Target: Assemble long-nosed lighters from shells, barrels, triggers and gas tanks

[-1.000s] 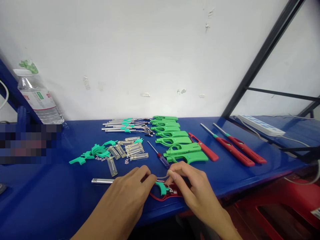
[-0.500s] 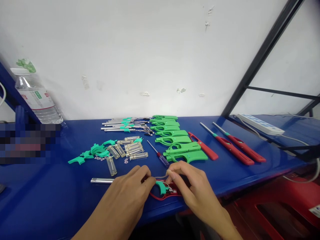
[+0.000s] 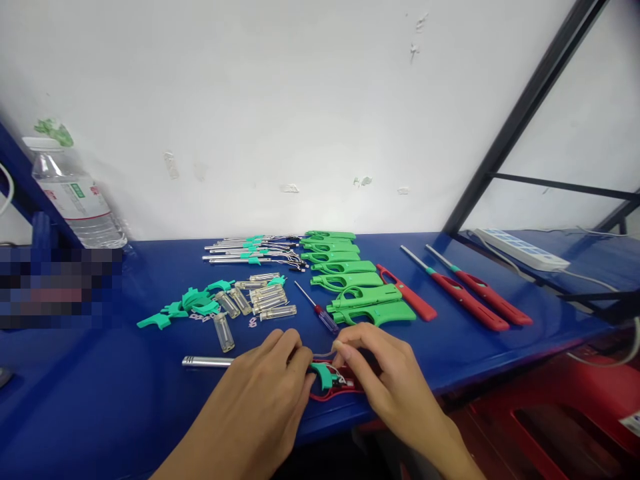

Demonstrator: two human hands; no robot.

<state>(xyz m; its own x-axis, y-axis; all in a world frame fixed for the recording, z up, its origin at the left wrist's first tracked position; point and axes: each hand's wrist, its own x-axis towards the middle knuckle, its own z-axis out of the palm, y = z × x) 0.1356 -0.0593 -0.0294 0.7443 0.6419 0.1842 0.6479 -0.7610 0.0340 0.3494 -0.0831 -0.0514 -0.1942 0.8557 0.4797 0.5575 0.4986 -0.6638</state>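
Note:
An opened stick lighter lies at the table's front edge, its red shell half (image 3: 334, 396) showing between my hands. A teal trigger (image 3: 326, 378) and white wires sit in the shell, and the metal barrel (image 3: 207, 362) points left. My left hand (image 3: 265, 390) is closed around the lighter where barrel and handle meet, its fingertips beside the trigger. With thumb and forefinger my right hand (image 3: 393, 377) pinches a thin pale tube or wire (image 3: 324, 355) above the shell. The shell's right end is partly hidden under that hand.
Behind lie clear fuel tanks (image 3: 270, 298), teal triggers (image 3: 200, 301), a screwdriver (image 3: 325, 318), green shells (image 3: 373, 311) and barrels with wires (image 3: 235, 260). Two red lighters (image 3: 467, 300) lie right, near a power strip (image 3: 520, 249). A water bottle (image 3: 83, 207) stands left.
My left hand has shifted slightly right and its thumb has moved lower, under the trigger. My right hand keeps its pinch in nearly the same place.

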